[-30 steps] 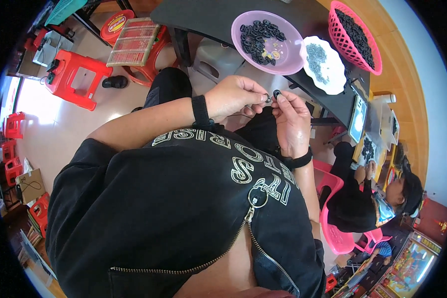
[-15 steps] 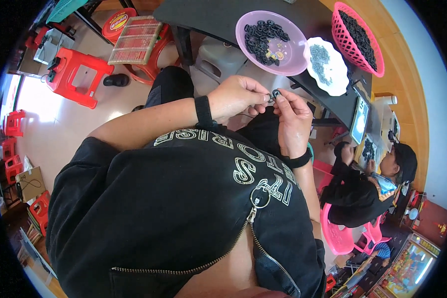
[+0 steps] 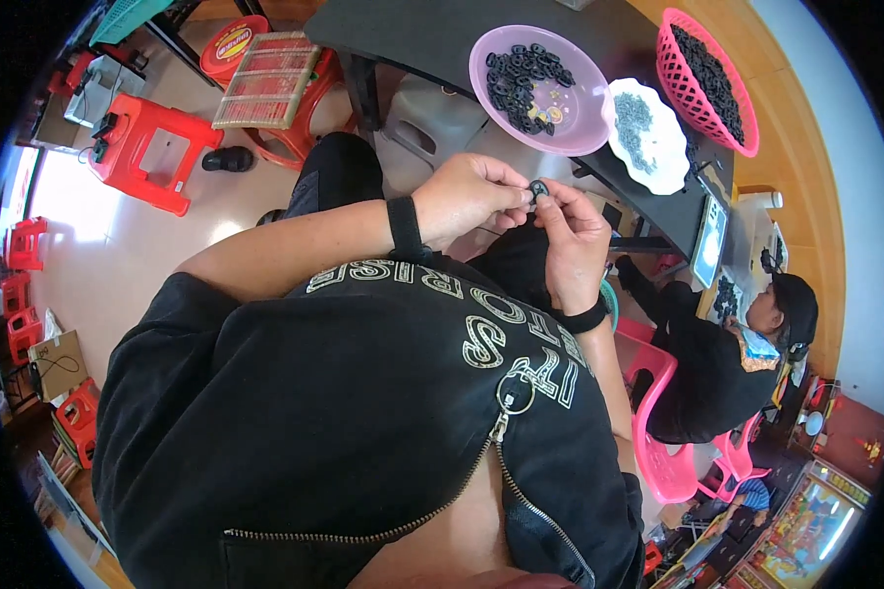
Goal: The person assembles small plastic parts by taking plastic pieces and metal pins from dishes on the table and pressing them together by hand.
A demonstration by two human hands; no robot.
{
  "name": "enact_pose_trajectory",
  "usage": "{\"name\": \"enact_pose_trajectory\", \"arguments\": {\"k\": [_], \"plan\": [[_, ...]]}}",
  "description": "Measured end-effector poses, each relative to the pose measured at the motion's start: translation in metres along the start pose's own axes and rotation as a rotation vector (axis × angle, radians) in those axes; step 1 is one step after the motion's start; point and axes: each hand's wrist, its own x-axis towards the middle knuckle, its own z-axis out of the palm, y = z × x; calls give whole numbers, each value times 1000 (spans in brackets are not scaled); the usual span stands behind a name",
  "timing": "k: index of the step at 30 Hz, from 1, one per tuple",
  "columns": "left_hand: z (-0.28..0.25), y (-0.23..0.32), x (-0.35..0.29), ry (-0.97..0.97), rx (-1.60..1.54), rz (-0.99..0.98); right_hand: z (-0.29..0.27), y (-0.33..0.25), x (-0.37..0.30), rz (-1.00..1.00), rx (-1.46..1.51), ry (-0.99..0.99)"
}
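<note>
Between my fingertips, just off the near edge of the black table [image 3: 403,44], is a small black oval part [image 3: 537,189] with openings in it. My left hand [image 3: 473,201] pinches it from the left, and my right hand [image 3: 574,236] pinches it from the right. Beyond my hands a lilac basin [image 3: 599,98] holds many similar black parts [image 3: 521,83]. Beside it lies a white scalloped plate [image 3: 669,157] with a heap of small clear or silvery pieces [image 3: 635,128], too small to make out.
A pink mesh basket [image 3: 673,74] full of black parts stands at the table's far right. A phone or tablet [image 3: 709,240] lies near the right corner. A co-worker [image 3: 717,353] in black sits on a pink chair at right. Red stools [image 3: 157,152] stand at left.
The black part has turned between my fingers, its wider face now showing, and my hands have come closer together. The co-worker's arm has shifted away from the table.
</note>
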Motion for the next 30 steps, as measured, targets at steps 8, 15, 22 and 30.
{"name": "enact_pose_trajectory", "arguments": {"k": [8,15,22,30], "plan": [[-2,1,-1,17,0,-13,7,10,-2,-173,-88,2],[-2,-1,-1,21,-16,-3,4,11,-2,-299,-420,48],[-2,7,-3,0,-48,-84,4,12,-3,-355,-444,45],[-2,-1,-1,2,-52,-54,8,5,-5,-386,-520,45]]}}
